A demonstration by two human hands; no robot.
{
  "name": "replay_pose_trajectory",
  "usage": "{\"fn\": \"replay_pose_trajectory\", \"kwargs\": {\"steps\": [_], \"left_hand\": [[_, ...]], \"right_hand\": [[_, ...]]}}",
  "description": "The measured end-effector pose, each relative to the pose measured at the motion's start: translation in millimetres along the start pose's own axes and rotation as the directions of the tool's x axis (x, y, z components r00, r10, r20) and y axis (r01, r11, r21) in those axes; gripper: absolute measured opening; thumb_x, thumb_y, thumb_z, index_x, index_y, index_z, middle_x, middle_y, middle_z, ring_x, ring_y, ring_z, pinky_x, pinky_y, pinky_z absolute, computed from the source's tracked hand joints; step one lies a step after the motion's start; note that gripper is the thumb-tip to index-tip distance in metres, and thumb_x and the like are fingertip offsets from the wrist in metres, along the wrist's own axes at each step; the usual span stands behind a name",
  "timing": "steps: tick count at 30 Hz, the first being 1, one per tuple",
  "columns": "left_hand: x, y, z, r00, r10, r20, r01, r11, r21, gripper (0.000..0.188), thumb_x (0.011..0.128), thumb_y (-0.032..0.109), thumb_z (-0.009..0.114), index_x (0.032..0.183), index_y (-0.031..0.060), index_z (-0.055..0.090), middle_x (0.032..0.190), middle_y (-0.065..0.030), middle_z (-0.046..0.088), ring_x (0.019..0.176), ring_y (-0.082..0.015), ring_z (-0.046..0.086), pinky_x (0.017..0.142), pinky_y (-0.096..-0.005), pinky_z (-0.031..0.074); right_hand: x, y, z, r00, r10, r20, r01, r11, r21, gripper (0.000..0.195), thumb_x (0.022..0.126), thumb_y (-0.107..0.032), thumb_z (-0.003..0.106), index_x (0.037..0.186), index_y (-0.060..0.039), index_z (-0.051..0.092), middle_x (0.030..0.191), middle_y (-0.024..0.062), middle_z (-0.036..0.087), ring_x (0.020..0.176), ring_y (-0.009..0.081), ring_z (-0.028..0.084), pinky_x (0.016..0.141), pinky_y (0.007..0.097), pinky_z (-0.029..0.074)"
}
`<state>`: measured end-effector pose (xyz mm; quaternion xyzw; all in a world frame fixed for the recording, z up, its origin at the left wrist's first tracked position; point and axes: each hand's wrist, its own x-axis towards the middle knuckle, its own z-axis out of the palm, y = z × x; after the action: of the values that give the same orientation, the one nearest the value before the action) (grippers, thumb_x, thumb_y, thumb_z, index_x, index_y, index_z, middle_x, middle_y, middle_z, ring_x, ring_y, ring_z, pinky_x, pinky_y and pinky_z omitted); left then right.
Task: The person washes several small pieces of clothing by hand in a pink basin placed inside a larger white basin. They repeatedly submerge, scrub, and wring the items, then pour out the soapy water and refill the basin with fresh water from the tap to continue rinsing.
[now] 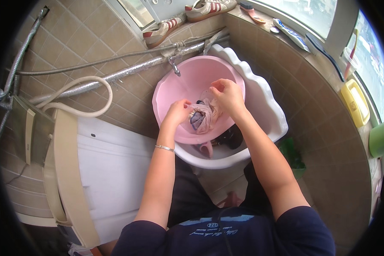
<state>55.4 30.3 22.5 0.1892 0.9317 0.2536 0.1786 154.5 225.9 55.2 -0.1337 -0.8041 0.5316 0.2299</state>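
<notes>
A pink plastic basin [192, 76] rests tilted in a white scallop-edged sink [268, 112]. Inside the basin lies a bunched, wet-looking pale pink cloth [206, 118] with a dark blue edge. My left hand [179, 112] is at the cloth's left side, its fingertips closed on a bit of it. Over the cloth's right side, my right hand [226, 96] is raised with thumb and fingers bent towards each other; whether it pinches a thin part of the cloth is unclear. A metal tap [175, 66] points into the basin, with a faint stream below it.
Under the basin, a dark object [232, 137] and a pink handled item [206, 149] sit in the sink. Sneakers [208, 9], a scrubbing brush [252, 13], a tube [291, 34] and a yellow container [355, 102] line the ledges. A white-topped appliance [115, 172] stands left.
</notes>
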Motion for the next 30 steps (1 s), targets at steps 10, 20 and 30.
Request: {"fn": "replay_pose_trajectory", "kwargs": {"steps": [10,20,30], "left_hand": [[12,9,31,0.903,0.177,0.391,-0.274,0.939,0.207,0.088,0.057,0.028,0.081,0.136,0.0236,0.043,0.146,-0.0162,0.024,0.134,-0.0365,0.025,0.107,-0.0389,0.031],[24,3,23,0.82,-0.175,0.545,-0.014,0.946,0.325,0.069,0.056,0.028,0.08,0.117,0.0027,0.057,0.11,-0.0167,0.062,0.095,-0.0292,0.063,0.078,-0.0372,0.053],[16,-15,-4,0.849,-0.035,0.528,-0.047,0.989,0.142,0.053,0.062,0.018,0.075,0.109,0.0001,0.06,0.092,-0.0145,0.066,0.08,-0.0248,0.065,0.069,-0.0352,0.052]], "right_hand": [[4,3,9,0.992,-0.111,0.062,0.119,0.984,-0.134,0.015,0.076,-0.012,0.065,0.086,-0.0002,0.066,0.083,0.0142,0.062,0.078,0.0283,0.063,0.072,0.0354,0.05],[6,6,13,0.991,-0.083,0.109,0.1,0.982,-0.161,0.012,0.077,-0.008,0.065,0.086,0.001,0.066,0.081,0.0136,0.062,0.075,0.0253,0.063,0.07,0.0325,0.051],[5,5,13,0.985,-0.131,0.108,0.152,0.966,-0.212,0.012,0.077,-0.009,0.065,0.084,0.0008,0.066,0.079,0.0122,0.062,0.072,0.0249,0.062,0.068,0.0337,0.05]]}}
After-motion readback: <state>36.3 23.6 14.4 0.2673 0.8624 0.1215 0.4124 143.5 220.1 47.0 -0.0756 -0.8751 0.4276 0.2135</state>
